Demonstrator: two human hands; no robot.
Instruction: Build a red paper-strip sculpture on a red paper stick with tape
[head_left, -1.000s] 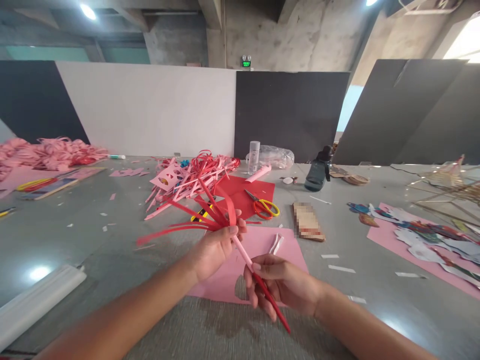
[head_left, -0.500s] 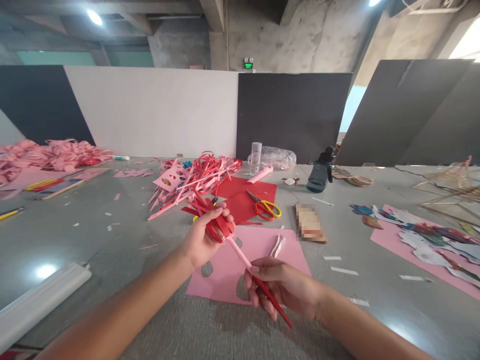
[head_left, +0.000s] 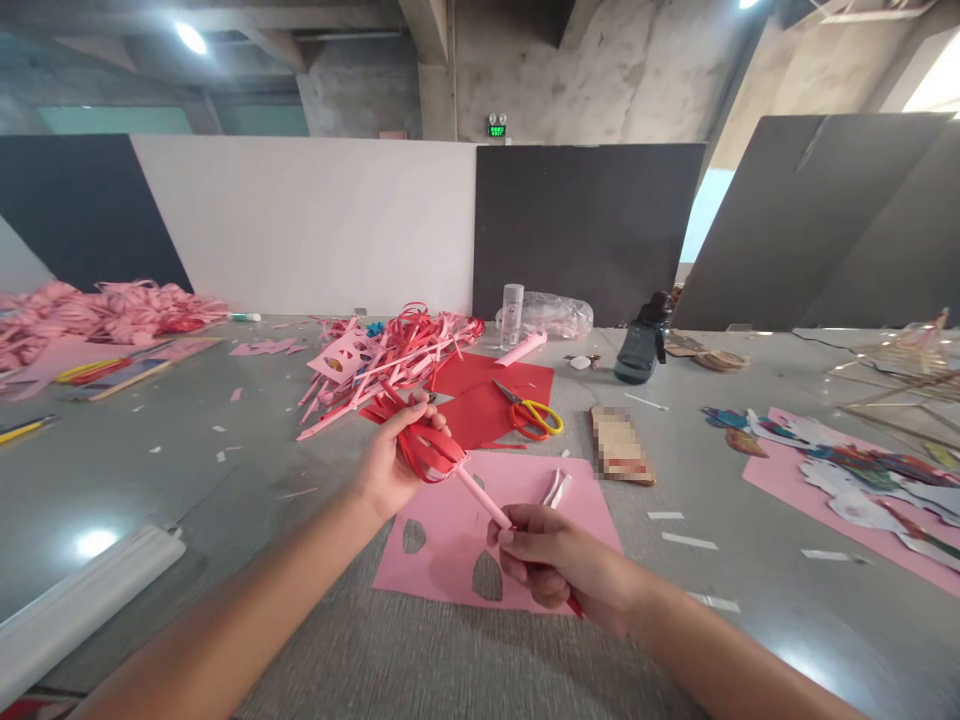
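A paper flower with a head of looped red strips (head_left: 433,452) and a thin pink rolled stem (head_left: 484,497) slants between my hands. My left hand (head_left: 390,462) is closed around the red strips, thumb on top. Lower down, my right hand (head_left: 551,558) grips the stem in a closed fist, and a red tip pokes out below it. Beneath them lies a pink paper sheet (head_left: 442,570) with leaf-shaped holes cut in it. White twisted strips (head_left: 557,488) rest on that sheet, just beyond my right hand.
Red paper (head_left: 480,415) with yellow-and-orange-handled scissors (head_left: 534,418) lies ahead, beside a heap of pink and red strips (head_left: 397,350). A phone-sized blurred object (head_left: 621,445), a dark bottle (head_left: 643,340) and a clear cylinder (head_left: 512,315) stand or lie farther off. Painted cutouts (head_left: 862,480) are at right.
My right hand has closed more fully around the stem, hiding most of its red lower end. The flower head has turned and its loops bulge out more; my left hand has shifted slightly left.
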